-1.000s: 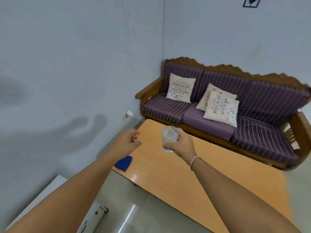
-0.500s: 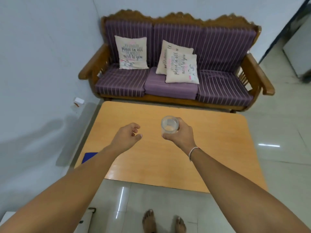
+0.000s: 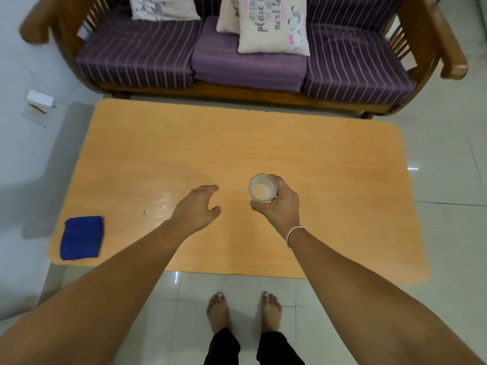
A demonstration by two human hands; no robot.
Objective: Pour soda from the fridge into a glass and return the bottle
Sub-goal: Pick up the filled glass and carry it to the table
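Here, one glass [image 3: 263, 188] is held upright over the middle of the wooden surface [image 3: 329, 164], clasped from the side by the right hand [image 3: 276, 205], whose fingers are wrapped round its wall. The side grasp is judged to leave the mouth clear and the base free, so that the glass can be set down flat. A pale tint is seen through the open mouth, but whether liquid is inside cannot be told. Whether the base is touching the surface or just above it cannot be told either.

The left hand [image 3: 199, 206] is held over the surface beside the glass, fingers loosely spread and curled, with nothing in it. It is kept apart from the glass, probably so that it is free for the bottle.

No soda bottle and no fridge are seen, so the pouring is judged not yet possible from here.

One folded blue cloth [image 3: 81, 237] lies at the near left corner of the surface, well apart from both hands, likely for wiping spills. One purple sofa [image 3: 131, 61] stands behind the surface, and three cushions [image 3: 274, 25] are counted on it.
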